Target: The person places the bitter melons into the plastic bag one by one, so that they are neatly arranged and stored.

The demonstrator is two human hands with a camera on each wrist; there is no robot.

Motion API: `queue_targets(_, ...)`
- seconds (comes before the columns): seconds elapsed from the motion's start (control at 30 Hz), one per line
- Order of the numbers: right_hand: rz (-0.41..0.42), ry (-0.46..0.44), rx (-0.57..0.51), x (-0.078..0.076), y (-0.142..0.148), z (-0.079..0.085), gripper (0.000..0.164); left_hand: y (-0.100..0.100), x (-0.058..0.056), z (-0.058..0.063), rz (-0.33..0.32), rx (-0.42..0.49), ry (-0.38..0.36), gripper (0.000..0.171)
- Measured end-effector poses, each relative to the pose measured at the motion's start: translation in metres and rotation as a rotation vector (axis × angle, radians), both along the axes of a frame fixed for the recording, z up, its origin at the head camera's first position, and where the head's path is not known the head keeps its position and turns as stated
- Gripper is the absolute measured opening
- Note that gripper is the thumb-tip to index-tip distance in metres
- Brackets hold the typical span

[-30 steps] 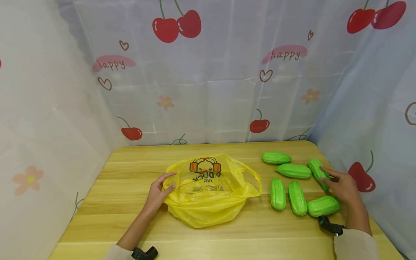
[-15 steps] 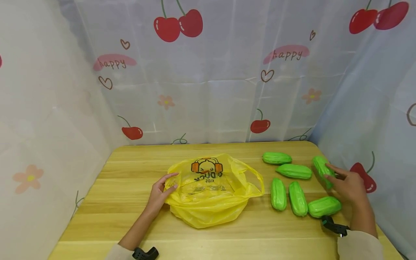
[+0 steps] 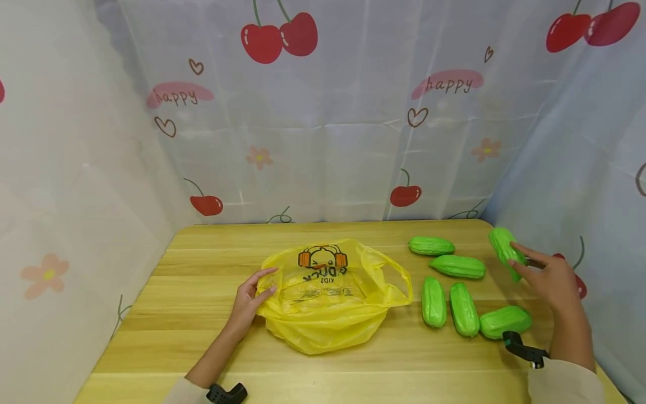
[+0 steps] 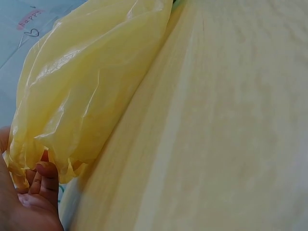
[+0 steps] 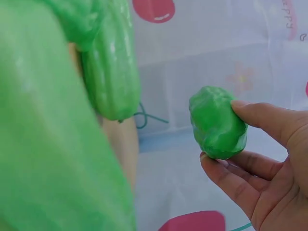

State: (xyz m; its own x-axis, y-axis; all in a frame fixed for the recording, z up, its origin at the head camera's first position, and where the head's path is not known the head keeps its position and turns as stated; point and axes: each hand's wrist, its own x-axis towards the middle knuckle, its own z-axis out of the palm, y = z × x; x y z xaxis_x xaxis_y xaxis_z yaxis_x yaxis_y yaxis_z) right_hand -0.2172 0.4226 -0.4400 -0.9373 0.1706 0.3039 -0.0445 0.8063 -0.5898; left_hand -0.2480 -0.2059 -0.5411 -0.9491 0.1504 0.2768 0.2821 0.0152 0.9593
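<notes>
A yellow plastic bag point(image 3: 323, 331) with a cartoon duck print lies on the table, its handle loop toward the right. My left hand point(image 3: 247, 297) pinches the bag's left edge; in the left wrist view its fingers grip the crumpled rim of the bag point(image 4: 91, 86). At the table's right side, my right hand point(image 3: 550, 280) holds a green ridged gourd point(image 3: 502, 247) between thumb and fingers, raised above the tabletop. The right wrist view shows this gourd point(image 5: 217, 122) end-on, apart from the others.
Several similar green gourds point(image 3: 456, 266) lie between the bag and my right hand, on the wooden table point(image 3: 202, 258). Cherry-printed white curtains point(image 3: 323, 140) hang behind and on both sides, close to my right hand.
My right hand has lifted the green gourd off the table, moving up and slightly right. The left hand has kept its grip on the bag.
</notes>
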Motion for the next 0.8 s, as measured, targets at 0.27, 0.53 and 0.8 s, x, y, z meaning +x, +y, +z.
queue_targets(0.27, 0.016, 0.000, 0.000, 0.005, -0.012, 0.017, 0.050, -0.001, -0.001, -0.002, -0.007, 0.023, 0.002, 0.043)
queue_targets(0.53, 0.031, 0.039, -0.007, 0.002, -0.026, 0.024, 0.048, -0.001, 0.000, -0.001, -0.009, 0.039, 0.009, 0.044)
queue_targets(0.8, 0.086, 0.041, -0.065, -0.002, -0.043, 0.026, 0.047, -0.001, 0.001, -0.002, -0.016, 0.047, 0.007, 0.044)
